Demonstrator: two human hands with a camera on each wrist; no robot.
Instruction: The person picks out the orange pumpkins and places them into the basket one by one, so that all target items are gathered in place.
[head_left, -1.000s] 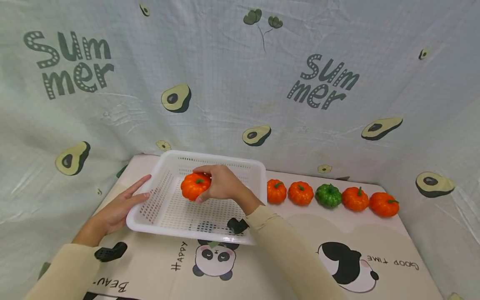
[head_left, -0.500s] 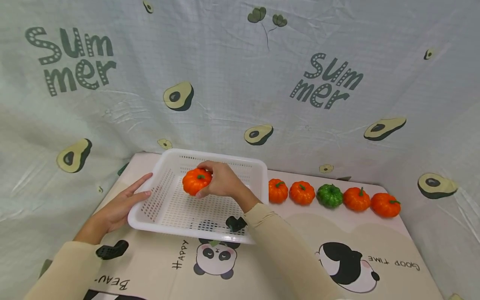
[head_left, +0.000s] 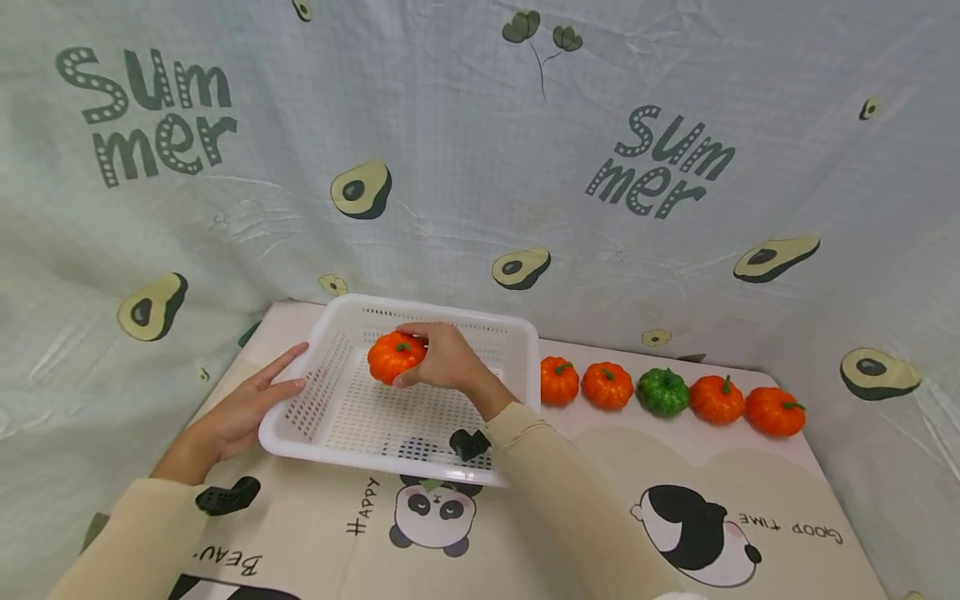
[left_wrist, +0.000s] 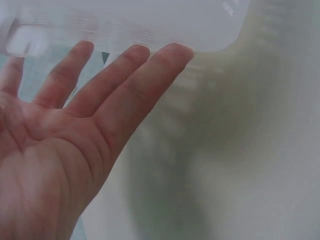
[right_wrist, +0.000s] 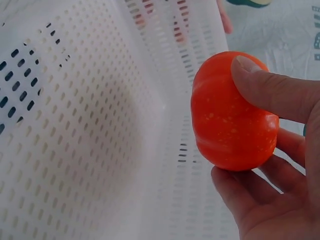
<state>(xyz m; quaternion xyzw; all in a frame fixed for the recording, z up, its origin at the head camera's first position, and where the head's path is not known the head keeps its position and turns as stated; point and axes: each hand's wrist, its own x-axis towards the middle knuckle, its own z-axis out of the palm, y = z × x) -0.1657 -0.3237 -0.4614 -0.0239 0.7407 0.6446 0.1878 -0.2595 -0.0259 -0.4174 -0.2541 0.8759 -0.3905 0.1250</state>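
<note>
A small orange toy pumpkin is gripped between the thumb and fingers of my right hand, over the inside of a white perforated plastic basket. The right wrist view shows the thumb on one side of the pumpkin and fingertips on the other, with the basket floor apart from it. My left hand is at the basket's left side, fingers extended. Up close in the left wrist view, straight, spread fingers of the left hand reach the basket's smooth wall.
To the right of the basket stands a row of toy pumpkins: two orange ones, a green one, then two more orange ones. The panda-print table meets a hanging avocado-print curtain behind.
My right hand has lifted the pumpkin slightly, so it sits a little higher over the basket. The left hand stays at the basket's side. The head view has shifted slightly.
</note>
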